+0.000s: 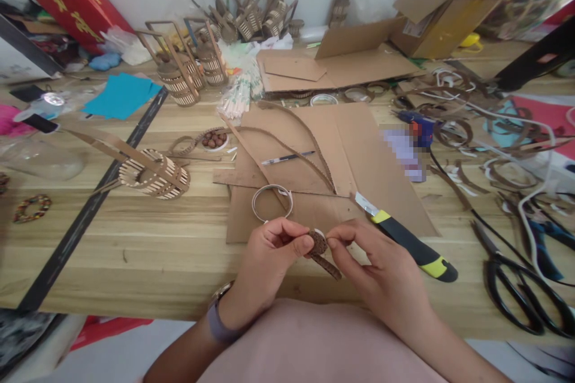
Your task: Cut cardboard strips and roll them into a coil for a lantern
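Observation:
My left hand (269, 254) pinches a small rolled coil of corrugated cardboard strip (318, 244) near the table's front edge. My right hand (372, 263) pinches the same coil from the right, and the strip's loose tail (327, 266) hangs down between the hands. A roll of tape (272, 202) lies just beyond my left hand on flat cardboard sheets (341, 155). A utility knife (404, 238) with a black and yellow handle lies just right of my right hand, blade out.
A finished cardboard basket (155, 175) lies on its side at left, with more baskets (197, 66) at the back. Black scissors (521, 287) and a glue gun (417, 128) lie at right. A pen (287, 158), a black ruler (94, 203) and an open box (444, 18) are also here.

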Tool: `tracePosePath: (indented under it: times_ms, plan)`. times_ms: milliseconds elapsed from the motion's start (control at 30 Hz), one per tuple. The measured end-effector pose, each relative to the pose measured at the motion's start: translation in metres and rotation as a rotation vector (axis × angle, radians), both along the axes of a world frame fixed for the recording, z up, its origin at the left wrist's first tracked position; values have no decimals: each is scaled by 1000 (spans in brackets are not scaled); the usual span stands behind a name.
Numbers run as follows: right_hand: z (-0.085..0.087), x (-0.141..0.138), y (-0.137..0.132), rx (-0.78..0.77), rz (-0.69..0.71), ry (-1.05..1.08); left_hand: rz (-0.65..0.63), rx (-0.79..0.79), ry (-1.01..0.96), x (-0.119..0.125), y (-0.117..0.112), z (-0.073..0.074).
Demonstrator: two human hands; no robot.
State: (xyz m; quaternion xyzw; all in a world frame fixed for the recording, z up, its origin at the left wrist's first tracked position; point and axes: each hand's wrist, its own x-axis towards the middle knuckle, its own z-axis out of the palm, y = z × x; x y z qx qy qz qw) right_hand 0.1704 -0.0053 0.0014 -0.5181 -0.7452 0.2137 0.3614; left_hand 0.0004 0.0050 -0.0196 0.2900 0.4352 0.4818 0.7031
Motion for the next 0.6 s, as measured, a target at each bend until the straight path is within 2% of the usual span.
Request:
tracePosePath:
  times_ms: [200, 600]
  plan:
    - [-1, -1, -1, 53, -25, 22, 36, 11, -3, 1, 1, 2]
    - [-1, -2, -2, 98, -56, -38, 37, 175, 142, 2, -4, 0]
